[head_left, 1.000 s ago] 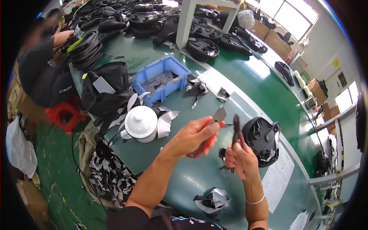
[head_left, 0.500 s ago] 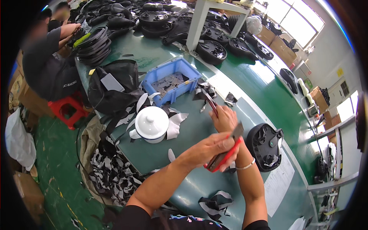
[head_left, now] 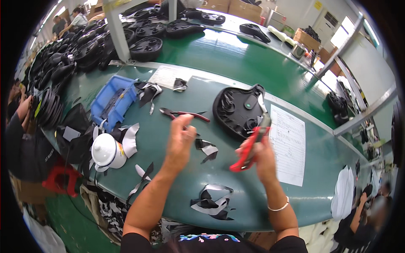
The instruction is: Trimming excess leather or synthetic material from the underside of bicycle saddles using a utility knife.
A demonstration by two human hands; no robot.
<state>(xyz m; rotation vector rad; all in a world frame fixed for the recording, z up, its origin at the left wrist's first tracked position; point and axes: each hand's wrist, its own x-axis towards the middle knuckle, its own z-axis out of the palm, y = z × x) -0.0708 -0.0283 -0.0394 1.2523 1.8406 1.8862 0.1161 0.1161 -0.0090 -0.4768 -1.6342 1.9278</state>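
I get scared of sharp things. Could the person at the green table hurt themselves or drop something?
Maybe. The right hand grips a red-handled cutter in the air, close to the black plastic part, so a slip could nick fingers or scratch it. The left hand hangs open just by the pliers, which lie loose on the table; a bump might knock them. Cut scraps near the edge could slide off.

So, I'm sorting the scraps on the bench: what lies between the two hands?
In the head view, a black-and-white offcut lies on the green table between the left hand and the right hand, which holds a red-handled tool.
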